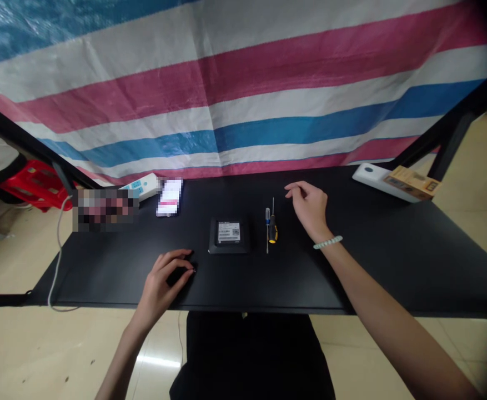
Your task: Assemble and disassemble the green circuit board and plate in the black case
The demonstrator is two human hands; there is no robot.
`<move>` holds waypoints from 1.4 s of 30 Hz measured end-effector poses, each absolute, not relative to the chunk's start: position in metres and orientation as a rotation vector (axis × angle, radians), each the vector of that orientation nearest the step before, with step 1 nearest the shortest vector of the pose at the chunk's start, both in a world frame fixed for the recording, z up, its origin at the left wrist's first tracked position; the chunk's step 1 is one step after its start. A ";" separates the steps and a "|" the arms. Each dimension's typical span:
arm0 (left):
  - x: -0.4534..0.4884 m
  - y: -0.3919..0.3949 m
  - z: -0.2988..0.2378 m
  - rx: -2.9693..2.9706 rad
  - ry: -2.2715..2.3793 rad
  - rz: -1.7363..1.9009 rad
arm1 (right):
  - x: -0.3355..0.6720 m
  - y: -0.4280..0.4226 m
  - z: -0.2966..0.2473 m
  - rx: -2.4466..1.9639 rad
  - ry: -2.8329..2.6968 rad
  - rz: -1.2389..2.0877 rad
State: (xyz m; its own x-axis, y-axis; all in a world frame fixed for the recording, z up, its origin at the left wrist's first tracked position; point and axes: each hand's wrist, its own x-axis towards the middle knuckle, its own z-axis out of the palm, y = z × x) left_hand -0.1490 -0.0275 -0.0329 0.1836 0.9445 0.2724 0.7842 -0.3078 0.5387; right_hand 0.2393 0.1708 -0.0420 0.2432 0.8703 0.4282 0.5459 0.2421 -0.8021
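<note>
My left hand (166,276) rests low over the black table, left of a flat black square device (214,244) with a white label on top. Its thumb and index fingertips meet at a tiny bright speck, too small to name. My right hand (310,205), a pale beaded bracelet on its wrist, lies off to the right with loosely bent fingers pointing left; nothing shows in it. Between the device and this hand lie two screwdrivers: one with a clear blue handle (267,215) and its shaft towards me, one with a black and yellow handle (272,234) and its shaft away.
A phone (170,197) with a lit screen lies at the back left beside a white power strip (148,186) and a blurred-out patch. At the back right, a small cardboard box (413,180) rests on a white object (372,176). A striped sheet (226,100) hangs behind the table (393,261).
</note>
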 end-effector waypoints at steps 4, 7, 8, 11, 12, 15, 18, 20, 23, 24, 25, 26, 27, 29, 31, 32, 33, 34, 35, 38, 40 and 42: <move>-0.146 -0.025 -0.034 2.185 1.644 0.856 | 0.239 0.171 -0.043 -1.429 -1.426 0.384; -0.147 -0.029 -0.037 2.094 1.645 0.941 | 0.239 0.172 -0.044 -1.447 -1.432 0.360; -0.147 -0.031 -0.037 2.031 1.656 1.005 | 0.239 0.173 -0.044 -1.455 -1.432 0.344; -0.145 -0.031 -0.035 1.789 1.671 1.299 | 0.240 0.174 -0.046 -1.464 -1.415 0.324; -0.142 -0.027 -0.032 1.715 1.658 1.403 | 0.241 0.175 -0.046 -1.462 -1.403 0.332; -0.131 0.000 -0.019 1.593 1.569 1.614 | 0.241 0.176 -0.045 -1.457 -1.369 0.372; -0.116 0.046 -0.008 1.586 1.411 1.611 | 0.242 0.176 -0.044 -1.455 -1.356 0.396; -0.105 0.079 -0.006 1.570 1.230 1.492 | 0.243 0.177 -0.044 -1.456 -1.351 0.398; -0.093 0.120 -0.013 1.546 1.074 1.317 | 0.245 0.177 -0.043 -1.469 -1.335 0.398; -0.090 0.129 -0.017 1.534 1.057 1.287 | 0.246 0.177 -0.043 -1.475 -1.326 0.398; -0.089 0.136 -0.021 1.511 1.056 1.273 | 0.247 0.177 -0.043 -1.482 -1.317 0.399; -0.089 0.141 -0.025 1.483 1.062 1.270 | 0.247 0.177 -0.043 -1.487 -1.307 0.398; -0.090 0.143 -0.029 1.453 1.073 1.277 | 0.248 0.178 -0.043 -1.491 -1.299 0.398; -0.096 0.142 -0.033 1.405 1.091 1.297 | 0.249 0.178 -0.043 -1.495 -1.288 0.402; -0.102 0.138 -0.034 1.387 1.100 1.316 | 0.249 0.179 -0.044 -1.498 -1.286 0.412; -0.104 0.136 -0.033 1.389 1.102 1.323 | 0.249 0.179 -0.044 -1.500 -1.289 0.417; -0.106 0.134 -0.032 1.396 1.104 1.326 | 0.248 0.180 -0.045 -1.503 -1.291 0.422; -0.107 0.133 -0.030 1.408 1.103 1.323 | 0.248 0.180 -0.045 -1.506 -1.294 0.426; -0.106 0.131 -0.029 1.424 1.099 1.315 | 0.248 0.180 -0.046 -1.509 -1.296 0.430; -0.101 0.128 -0.027 1.452 1.075 1.273 | 0.248 0.180 -0.047 -1.510 -1.300 0.426; -0.095 0.124 -0.027 1.449 1.062 1.251 | 0.248 0.180 -0.048 -1.499 -1.298 0.425; -0.092 0.120 -0.026 1.446 1.051 1.231 | 0.248 0.180 -0.048 -1.489 -1.296 0.426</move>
